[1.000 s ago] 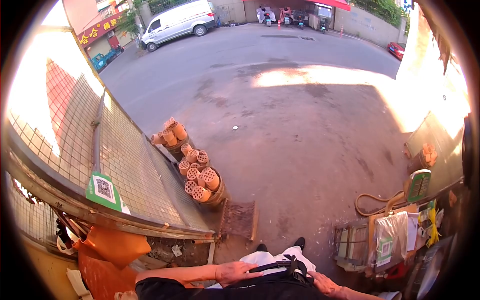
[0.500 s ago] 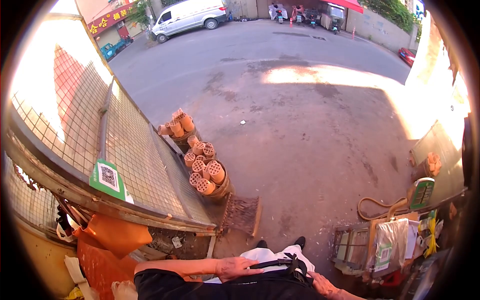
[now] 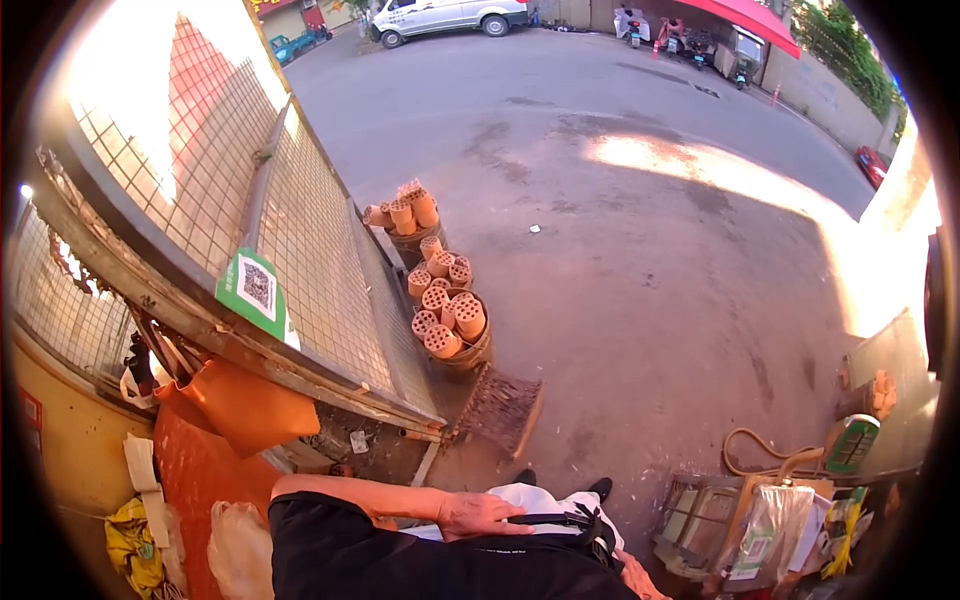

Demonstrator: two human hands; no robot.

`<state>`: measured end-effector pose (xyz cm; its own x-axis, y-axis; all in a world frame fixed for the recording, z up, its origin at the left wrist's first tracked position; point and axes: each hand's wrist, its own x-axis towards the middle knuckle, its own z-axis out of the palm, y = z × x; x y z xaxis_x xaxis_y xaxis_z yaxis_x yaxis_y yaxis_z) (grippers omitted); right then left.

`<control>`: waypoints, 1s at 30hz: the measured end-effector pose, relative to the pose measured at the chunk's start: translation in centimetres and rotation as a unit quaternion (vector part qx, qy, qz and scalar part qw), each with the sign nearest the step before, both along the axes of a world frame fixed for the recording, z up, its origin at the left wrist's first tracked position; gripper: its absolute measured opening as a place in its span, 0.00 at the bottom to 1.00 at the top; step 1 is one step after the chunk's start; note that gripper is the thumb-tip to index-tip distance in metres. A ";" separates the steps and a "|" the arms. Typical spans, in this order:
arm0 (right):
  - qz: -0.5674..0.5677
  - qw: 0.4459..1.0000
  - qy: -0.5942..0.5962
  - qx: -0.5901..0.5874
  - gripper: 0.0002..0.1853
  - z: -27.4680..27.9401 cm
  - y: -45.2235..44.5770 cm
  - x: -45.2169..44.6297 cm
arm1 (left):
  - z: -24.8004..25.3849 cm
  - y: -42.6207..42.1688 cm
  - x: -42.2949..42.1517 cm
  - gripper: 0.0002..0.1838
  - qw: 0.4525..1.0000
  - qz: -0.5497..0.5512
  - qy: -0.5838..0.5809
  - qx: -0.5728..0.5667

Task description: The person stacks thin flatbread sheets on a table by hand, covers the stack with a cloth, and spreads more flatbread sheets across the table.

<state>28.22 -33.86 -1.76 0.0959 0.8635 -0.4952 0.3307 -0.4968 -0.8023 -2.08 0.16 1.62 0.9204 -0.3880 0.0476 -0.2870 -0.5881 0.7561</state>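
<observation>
My left hand [image 3: 482, 515] lies across my waist, its fingers closed round the end of a black strap [image 3: 545, 519]. This strap runs over white cloth [image 3: 527, 497] at my front toward more black straps at my right hip. My right hand [image 3: 638, 578] rests by that hip at the lower edge of the view, fingers stretched out beside the straps. Part of it is cut off, and I see nothing in it. A black top [image 3: 400, 560] covers my body, and my dark shoes show beyond the white cloth.
Baskets hold orange perforated clay cylinders [image 3: 443, 341] beside a mesh gate [image 3: 310, 220] on the left. A worn slatted board [image 3: 498, 410] lies near them. Stacked panels and papers [image 3: 770, 530] stand right, beside a hose [image 3: 735, 450]. A van [image 3: 445, 15] is on the road beyond.
My view has turned left and tilted, so the gate, baskets and van sit farther right in it. My left hand stays on the strap; my right hand is lower in view.
</observation>
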 end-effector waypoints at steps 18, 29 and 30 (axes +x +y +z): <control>0.023 0.999 -0.014 -0.035 0.29 -0.3 0.7 0.3 | -1.4 -0.8 -0.5 0.61 0.997 0.023 -0.068 -0.017; 0.029 0.999 -0.016 -0.033 0.29 -0.5 -0.2 0.3 | -1.5 -0.9 -0.6 0.65 0.998 0.020 -0.057 -0.017; 0.029 0.999 -0.016 -0.033 0.29 -0.5 -0.3 0.3 | -1.6 -1.0 -0.7 0.65 0.998 0.021 -0.058 -0.018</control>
<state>28.56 -34.12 -2.29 0.0629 0.8339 -0.5483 0.3850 -0.5271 -0.7576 -2.75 -0.80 0.05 0.9232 -0.3458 0.1678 -0.3497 -0.5745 0.7400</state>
